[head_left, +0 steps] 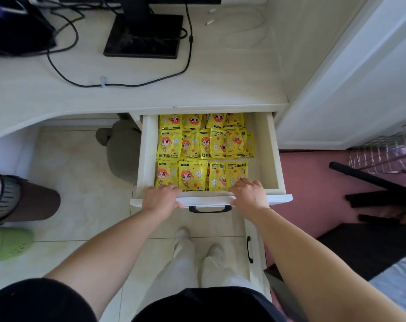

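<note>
drawer [275, 159] of yellow packets [204, 145]; left hand [161, 198] and right hand [248, 194] grip its front

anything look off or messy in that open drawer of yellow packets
Slightly. In the drawer, the middle row's right packets lie tilted and overlapping, and the front row's right packets face upside down against the left packets. Nothing looks torn or spilled. The left hand and right hand grip its front.
</note>
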